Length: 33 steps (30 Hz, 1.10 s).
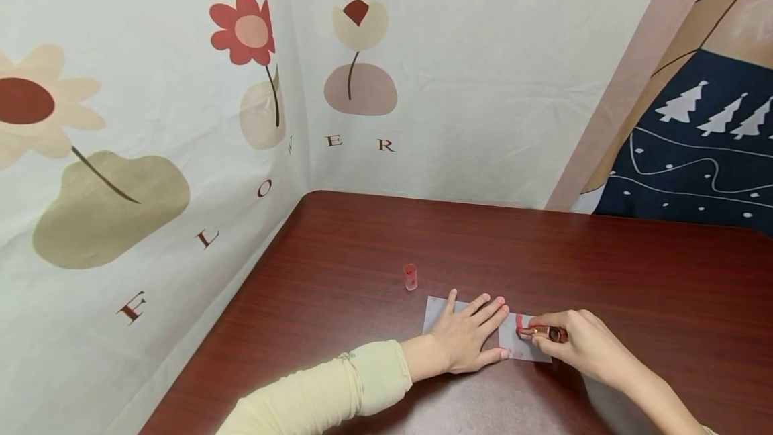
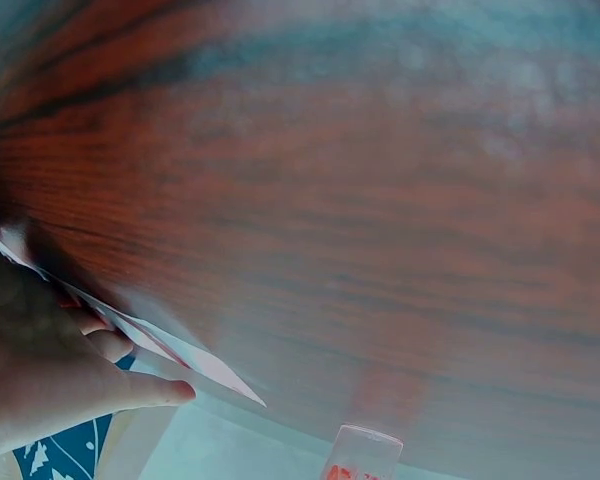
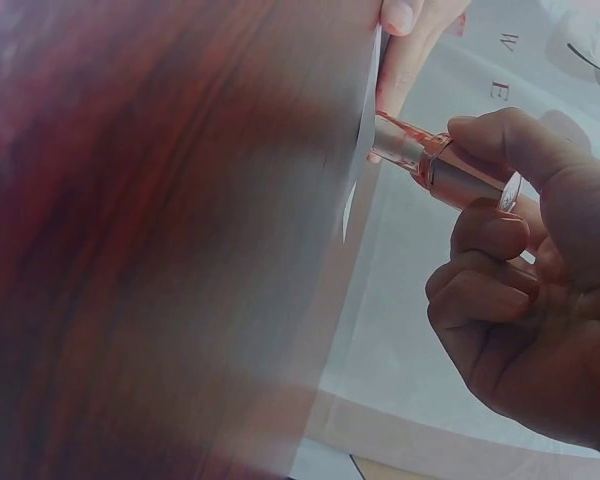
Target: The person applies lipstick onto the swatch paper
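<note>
My left hand (image 1: 468, 337) lies flat with spread fingers on white paper, which shows on both sides of it. On the right-hand paper (image 1: 534, 352) is a short red streak (image 1: 519, 321). My right hand (image 1: 590, 346) pinches a lipstick (image 1: 548, 333) in a shiny rose-gold tube, its red tip at the paper close to the streak. In the right wrist view, thumb and fingers curl round the lipstick tube (image 3: 465, 178). A clear cap (image 1: 410, 277) with red marks stands beyond the left fingers; the left wrist view shows part of this cap (image 2: 365, 455).
Everything lies on a dark red wood-grain table (image 1: 338, 247). A white cloth (image 1: 483, 86) printed with flowers and letters hangs along the left and far edges. At the far right the cloth has a dark blue printed patch (image 1: 700, 160) with white trees.
</note>
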Tool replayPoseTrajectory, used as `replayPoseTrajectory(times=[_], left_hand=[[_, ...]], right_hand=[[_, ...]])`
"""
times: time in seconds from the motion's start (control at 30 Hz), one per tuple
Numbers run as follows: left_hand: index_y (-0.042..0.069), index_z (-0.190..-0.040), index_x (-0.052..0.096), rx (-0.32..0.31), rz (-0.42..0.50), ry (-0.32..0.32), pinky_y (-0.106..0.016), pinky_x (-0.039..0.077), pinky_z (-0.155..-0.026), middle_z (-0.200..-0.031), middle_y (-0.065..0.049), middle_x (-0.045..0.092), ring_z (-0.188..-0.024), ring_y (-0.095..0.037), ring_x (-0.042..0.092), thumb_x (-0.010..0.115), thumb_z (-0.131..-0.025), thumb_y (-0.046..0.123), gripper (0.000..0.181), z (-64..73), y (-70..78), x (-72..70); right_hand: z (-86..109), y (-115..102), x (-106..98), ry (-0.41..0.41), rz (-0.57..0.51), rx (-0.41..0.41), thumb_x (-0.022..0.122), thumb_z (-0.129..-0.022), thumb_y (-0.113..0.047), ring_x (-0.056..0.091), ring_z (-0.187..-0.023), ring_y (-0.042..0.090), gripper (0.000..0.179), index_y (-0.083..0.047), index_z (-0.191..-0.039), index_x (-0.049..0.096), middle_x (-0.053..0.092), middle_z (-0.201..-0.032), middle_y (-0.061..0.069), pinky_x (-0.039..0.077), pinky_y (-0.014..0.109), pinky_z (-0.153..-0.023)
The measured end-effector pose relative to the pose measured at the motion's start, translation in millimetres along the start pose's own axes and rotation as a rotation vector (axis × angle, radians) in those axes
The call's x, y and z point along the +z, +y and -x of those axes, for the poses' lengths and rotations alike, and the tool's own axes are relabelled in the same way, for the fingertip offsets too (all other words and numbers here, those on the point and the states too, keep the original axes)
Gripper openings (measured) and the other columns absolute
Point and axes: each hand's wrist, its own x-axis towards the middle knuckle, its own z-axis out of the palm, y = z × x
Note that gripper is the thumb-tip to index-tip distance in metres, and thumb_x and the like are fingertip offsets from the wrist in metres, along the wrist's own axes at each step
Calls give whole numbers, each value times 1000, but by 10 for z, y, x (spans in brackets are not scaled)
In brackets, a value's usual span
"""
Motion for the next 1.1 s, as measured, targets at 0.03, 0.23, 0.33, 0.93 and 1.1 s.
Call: replayPoseTrajectory(times=[0.03,0.23,0.33,0.93,1.1], left_hand=[[30,-150,15,0,0,0,-50,17,-107,-153,14,11,-139,-7,11,16,-92,66,69,-2,-1,2],[30,-150,15,1,4,-3,-50,16,-107,-154,14,11,-139,-7,10,15,-91,66,69,-7,-10,21],[29,-150,15,2,3,2,-50,17,-107,-154,14,11,-139,-7,11,15,-92,66,69,-11,-11,31],[29,-150,16,4,9,7,-50,17,-107,-153,14,12,-139,-7,11,16,-92,66,69,-2,-9,23],[29,-150,17,6,9,8,-50,17,-107,-153,14,12,-139,-7,11,17,-92,65,69,2,-8,7]], right_hand=[[0,1,1,1,1,0,73,-77,-10,33,-46,-5,16,-7,-92,72,44,-56,-19,30,18,-41],[-2,3,10,-2,-3,6,73,-77,-11,34,-46,-5,16,-7,-93,72,44,-56,-19,30,18,-41],[-1,3,17,2,1,1,73,-77,-11,33,-46,-5,17,-7,-93,72,43,-56,-19,30,18,-41],[13,-4,27,6,1,1,72,-76,-10,32,-47,-5,16,-6,-92,73,42,-55,-19,30,18,-41],[16,-13,16,3,-3,7,72,-76,-10,33,-47,-5,17,-6,-92,73,42,-55,-19,30,18,-41]])
